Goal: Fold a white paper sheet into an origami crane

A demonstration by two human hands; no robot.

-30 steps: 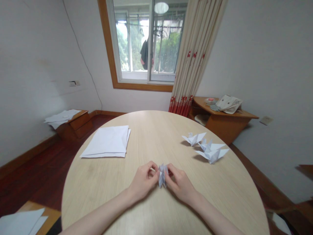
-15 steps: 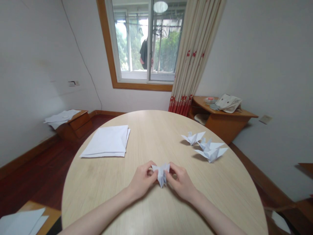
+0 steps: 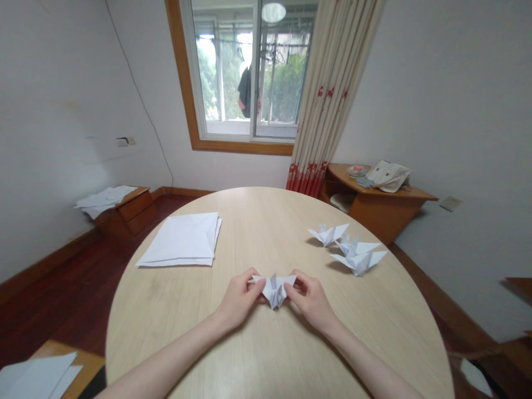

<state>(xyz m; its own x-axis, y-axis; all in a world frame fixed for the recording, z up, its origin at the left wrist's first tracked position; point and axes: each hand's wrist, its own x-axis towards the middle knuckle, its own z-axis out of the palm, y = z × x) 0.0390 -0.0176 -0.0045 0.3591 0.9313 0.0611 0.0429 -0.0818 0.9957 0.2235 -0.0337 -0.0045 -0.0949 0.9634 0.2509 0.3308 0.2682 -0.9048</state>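
Note:
A white paper crane (image 3: 274, 292) is held between my two hands near the middle of the round table (image 3: 266, 354). My left hand (image 3: 240, 296) pinches its left wing between thumb and fingers. The right wing is pinched the same way by my right hand (image 3: 310, 299). Both wings are spread out to the sides, and a narrow folded point stands up between them. Some fingertips are hidden behind the paper. Farther right on the table sit finished-looking paper cranes (image 3: 358, 261), grouped close together with wings spread.
A stack of white square paper (image 3: 180, 241) lies at the table's left. Beyond the table are a small drawer cabinet (image 3: 135, 210) with papers, a wooden corner desk (image 3: 374, 205) with a cloth bag (image 3: 388, 175), and a curtain (image 3: 328, 100) beside the window. More paper (image 3: 37, 377) lies at lower left.
My hands have moved slightly apart, drawing the crane's wings wider and flatter. The upright point between the wings now shows more clearly.

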